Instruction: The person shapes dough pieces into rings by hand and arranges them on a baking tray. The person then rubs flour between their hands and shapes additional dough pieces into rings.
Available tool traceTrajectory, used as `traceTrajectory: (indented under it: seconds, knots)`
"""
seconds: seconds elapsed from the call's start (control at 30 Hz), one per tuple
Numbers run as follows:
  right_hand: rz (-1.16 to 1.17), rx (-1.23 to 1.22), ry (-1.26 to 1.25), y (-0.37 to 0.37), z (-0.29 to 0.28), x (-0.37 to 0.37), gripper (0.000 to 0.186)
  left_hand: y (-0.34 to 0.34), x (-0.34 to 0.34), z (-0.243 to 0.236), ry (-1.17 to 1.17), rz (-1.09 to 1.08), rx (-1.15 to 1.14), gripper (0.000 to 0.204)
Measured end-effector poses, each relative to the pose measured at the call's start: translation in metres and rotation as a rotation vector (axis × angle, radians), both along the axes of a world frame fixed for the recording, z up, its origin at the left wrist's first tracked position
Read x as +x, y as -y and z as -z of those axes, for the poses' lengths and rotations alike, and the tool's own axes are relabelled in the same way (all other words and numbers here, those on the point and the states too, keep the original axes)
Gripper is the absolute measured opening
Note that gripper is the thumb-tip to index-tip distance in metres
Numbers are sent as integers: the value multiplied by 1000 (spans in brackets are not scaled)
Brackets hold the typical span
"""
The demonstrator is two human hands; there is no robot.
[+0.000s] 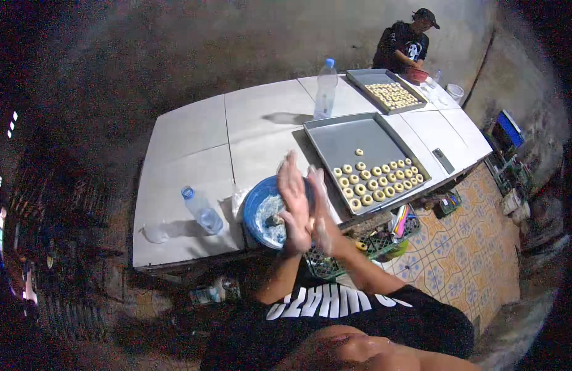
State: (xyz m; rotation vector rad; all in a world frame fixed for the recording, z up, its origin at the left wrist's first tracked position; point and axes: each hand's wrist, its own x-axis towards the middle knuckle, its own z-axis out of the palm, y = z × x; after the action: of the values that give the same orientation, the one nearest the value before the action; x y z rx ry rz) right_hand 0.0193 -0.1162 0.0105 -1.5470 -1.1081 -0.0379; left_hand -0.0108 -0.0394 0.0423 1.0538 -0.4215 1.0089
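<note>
My left hand [293, 195] and my right hand [321, 213] are raised palm to palm over the right side of a blue basin [252, 216]. Both hands are whitened with flour, and their fingers are stretched out straight. Whatever may lie between the palms is hidden. Inside the basin is white flour [272, 207], with a small lump near my left wrist. Just right of my hands, a large grey baking tray [341, 139] bears rows of small ring-shaped dough pieces [379, 182], with a single one [359, 152] apart from the rows.
A clear bottle [207, 217] stands left of the basin, near a clear plastic piece [156, 233]. A taller bottle [325, 93] stands behind the tray. Farther off, a second tray [363, 77] holds more dough rings, and a person [402, 49] works over a red bowl [417, 75]. Green crates [323, 264] sit below the table edge.
</note>
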Motion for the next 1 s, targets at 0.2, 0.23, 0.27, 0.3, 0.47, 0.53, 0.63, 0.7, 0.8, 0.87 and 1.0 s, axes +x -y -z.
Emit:
traceTrajectory:
  seconds: [0.2, 0.23, 0.27, 0.3, 0.47, 0.53, 0.63, 0.7, 0.8, 0.87, 1.0]
  knots:
    - [-248, 338, -214, -9, -46, -19, 96, 10, -18, 7, -176, -46, 160, 103]
    - [-153, 274, -122, -9, -43, 0, 98, 13, -16, 7, -185, -45, 185, 104]
    - [-59, 212, -36, -8, -38, 18, 99, 15, -16, 7, -175, -69, 185, 105]
    - [-53, 186, 18, -6, -35, 22, 103, 17, -17, 2, -159, -88, 174, 105]
    - [-245, 167, -79, -9, -26, -20, 105, -5, -5, 4, -85, -27, -151, 97]
    - [-207, 116, 184, -6, -29, -20, 95, -11, -5, 12, -53, -38, -147, 94]
    - [-70, -49, -11, -23, -40, -10, 94, -18, -27, 40, -215, 2, -39, 99]
    - [-183, 132, 100, -22, -37, 15, 89, -11, -28, 25, -249, 26, 26, 103]
    - [-314, -67, -36, -14, -24, -1, 105, -16, -21, 4, -193, -6, 52, 105]
    - [-347, -5, 30, -16, -20, -14, 97, -28, -9, 19, -123, -75, -56, 99]
    - [-97, -60, 272, -30, -33, -5, 85, -19, 0, 34, -215, -7, -92, 93]
